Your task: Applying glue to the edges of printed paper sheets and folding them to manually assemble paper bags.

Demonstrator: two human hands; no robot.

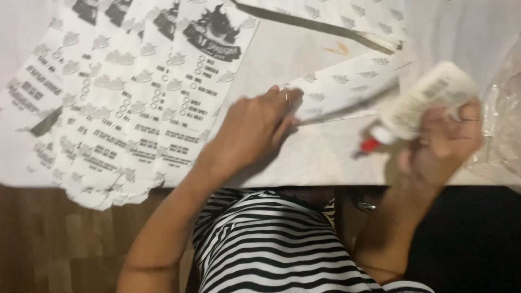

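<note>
A white table over a wood floor, seen from above.
You look down on a white table (pixel 467 32) whose near edge runs across the lower part of the view. Below that edge at the left lies brown wood-plank floor (pixel 59 239); at the lower right the space is dark, almost black. The light is soft and even, casting faint shadows.

Counted at my table: one white glue bottle (pixel 420 103) with red tip, gripped in my right hand (pixel 442 144); my left hand (pixel 255 127) pressed one folded paper piece (pixel 344 89); roughly four printed sheets (pixel 135 92) fanned out, overlap blurred exact number; one clear plastic bag (pixel 502 125).
</note>
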